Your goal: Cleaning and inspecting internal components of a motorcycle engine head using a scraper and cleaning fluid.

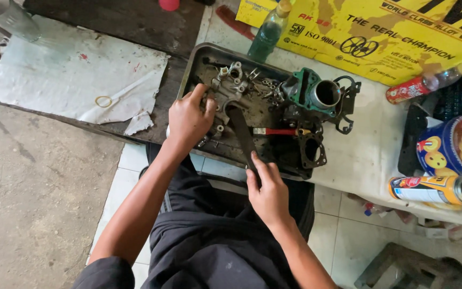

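Note:
A dirty metal tray [201, 59] holds engine parts. My left hand [188, 119] grips a grey metal engine casting [225, 85] at the tray's left side. My right hand [267, 192] holds the near end of a long dark flat tool [240, 131], whose far end rests against the casting. To the right in the tray lie a green cylinder block [316, 93] with a round bore, a black gasket [312, 151], a red-handled tool [276, 131] and several loose bolts [266, 85].
A green plastic bottle [267, 33] stands behind the tray by a yellow printed banner [380, 37]. At the right are a red bottle [421, 85], a blue round cookie tin [455, 147] and a spray can [434, 188]. Torn white paper [76, 75] lies at the left.

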